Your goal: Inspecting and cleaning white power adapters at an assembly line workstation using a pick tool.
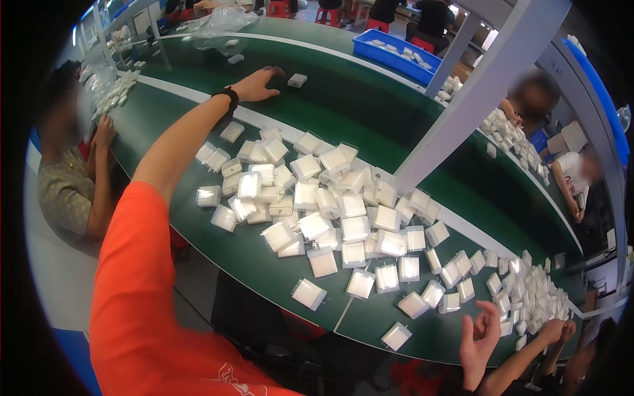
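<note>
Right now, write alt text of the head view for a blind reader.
A person's open left hand stretches over a green belt beside a white block; the open right hand hovers near heaped white blocks on a green table, with co-workers nearby.

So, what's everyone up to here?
Someone in an orange shirt has the left hand stretched over the green strip, close to one small white block but not touching it. The right hand is raised, apparently empty. A loose pile of similar blocks lies on the table. Other people sit nearby.
</note>
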